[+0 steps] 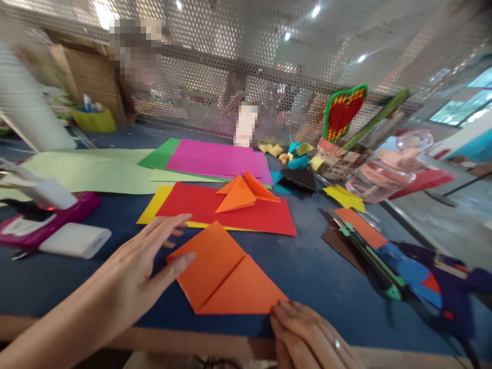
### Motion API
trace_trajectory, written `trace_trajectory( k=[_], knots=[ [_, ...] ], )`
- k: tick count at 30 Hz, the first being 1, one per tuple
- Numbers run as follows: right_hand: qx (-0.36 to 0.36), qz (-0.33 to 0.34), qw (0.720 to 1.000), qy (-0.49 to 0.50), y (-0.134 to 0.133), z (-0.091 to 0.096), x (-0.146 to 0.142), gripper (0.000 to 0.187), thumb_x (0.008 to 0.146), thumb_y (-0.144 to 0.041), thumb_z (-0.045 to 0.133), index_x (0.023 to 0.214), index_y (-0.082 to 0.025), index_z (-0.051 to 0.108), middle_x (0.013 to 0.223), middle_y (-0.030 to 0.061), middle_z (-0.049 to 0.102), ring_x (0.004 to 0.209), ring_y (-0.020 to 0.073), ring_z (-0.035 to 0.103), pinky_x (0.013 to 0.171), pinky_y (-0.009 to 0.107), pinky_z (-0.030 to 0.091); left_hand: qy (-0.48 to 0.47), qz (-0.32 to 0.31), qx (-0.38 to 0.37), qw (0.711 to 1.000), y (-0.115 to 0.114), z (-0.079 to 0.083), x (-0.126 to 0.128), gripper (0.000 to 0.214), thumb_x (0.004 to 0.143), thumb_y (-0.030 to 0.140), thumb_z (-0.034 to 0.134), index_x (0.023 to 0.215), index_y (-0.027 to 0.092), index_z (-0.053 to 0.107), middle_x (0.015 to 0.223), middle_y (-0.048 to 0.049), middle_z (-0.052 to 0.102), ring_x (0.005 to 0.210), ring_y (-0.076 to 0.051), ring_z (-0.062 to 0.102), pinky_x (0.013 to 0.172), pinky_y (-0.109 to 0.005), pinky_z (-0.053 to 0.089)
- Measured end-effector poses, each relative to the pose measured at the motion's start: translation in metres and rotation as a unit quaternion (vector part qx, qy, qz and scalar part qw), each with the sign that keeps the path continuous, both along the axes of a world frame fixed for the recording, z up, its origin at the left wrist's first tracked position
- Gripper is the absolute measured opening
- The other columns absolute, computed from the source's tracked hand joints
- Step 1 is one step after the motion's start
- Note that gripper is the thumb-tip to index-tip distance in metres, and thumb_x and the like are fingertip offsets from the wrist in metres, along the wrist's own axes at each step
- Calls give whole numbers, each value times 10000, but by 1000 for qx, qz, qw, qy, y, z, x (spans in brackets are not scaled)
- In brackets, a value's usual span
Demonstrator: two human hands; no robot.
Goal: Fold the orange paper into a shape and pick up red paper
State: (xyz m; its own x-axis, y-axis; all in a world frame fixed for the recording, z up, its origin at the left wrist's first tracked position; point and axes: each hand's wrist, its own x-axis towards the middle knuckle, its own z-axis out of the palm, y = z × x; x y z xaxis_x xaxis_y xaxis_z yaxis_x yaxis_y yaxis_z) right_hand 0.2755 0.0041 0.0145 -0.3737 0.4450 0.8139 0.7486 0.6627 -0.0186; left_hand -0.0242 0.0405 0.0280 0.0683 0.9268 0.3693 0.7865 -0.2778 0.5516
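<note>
On the blue counter [319,277], the left hand [142,266], fingers spread apart, pressed the folded orange paper [226,274]; the right hand [307,333], fingers together, pinned its five-o'clock corner.

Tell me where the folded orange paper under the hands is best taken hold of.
Probably the far apex of the folded orange paper, pinched from above and behind. It lies flat on the blue table; the left hand covers its left corner, the right hand presses the near right corner, and the apex is free.
</note>
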Motion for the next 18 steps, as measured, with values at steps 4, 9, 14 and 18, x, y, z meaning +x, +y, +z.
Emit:
trace_trajectory(
  k=[4, 9, 14, 18],
  knots=[
    [-56, 26, 997, -53, -11, 3, 12, 257, 818, 12, 674, 1010, -132, 763, 974, 41, 800, 949, 141, 772, 1097, 231, 523, -74, -37, -68, 994, 14, 9, 12, 499, 943, 597, 537, 1356, 318, 558, 1344, -62, 648, 1052, -207, 709, 891, -403, 614],
    [-43, 30, 995, -86, -13, 3, 14, 230, 857, -28, 686, 1063, -112, 743, 1038, 69, 790, 1011, 150, 755, 1099, 262, 525, -168, -48, -145, 974, 17, 24, 14, 588, 885, 606, 577, 1340, 233, 573, 977, -52, 695, 823, -160, 674, 643, -261, 566],
    [-48, 24, 996, -75, -13, 9, 8, 156, 906, -74, 635, 1004, -134, 741, 995, 50, 788, 974, 136, 758, 1116, 257, 489, -240, -55, -186, 951, 9, 22, 6, 651, 786, 504, 725, 1354, 251, 532, 1093, -42, 685, 654, -78, 572, 628, -244, 548],
    [-47, 9, 997, -68, -15, 12, 2, 139, 926, -88, 614, 973, -144, 733, 954, 37, 785, 921, 145, 762, 1120, 279, 466, -282, -84, -210, 932, -2, 19, 11, 738, 736, 461, 770, 1390, 266, 490, 1241, -76, 663, 814, -128, 670, 747, -299, 605]
  ],
)
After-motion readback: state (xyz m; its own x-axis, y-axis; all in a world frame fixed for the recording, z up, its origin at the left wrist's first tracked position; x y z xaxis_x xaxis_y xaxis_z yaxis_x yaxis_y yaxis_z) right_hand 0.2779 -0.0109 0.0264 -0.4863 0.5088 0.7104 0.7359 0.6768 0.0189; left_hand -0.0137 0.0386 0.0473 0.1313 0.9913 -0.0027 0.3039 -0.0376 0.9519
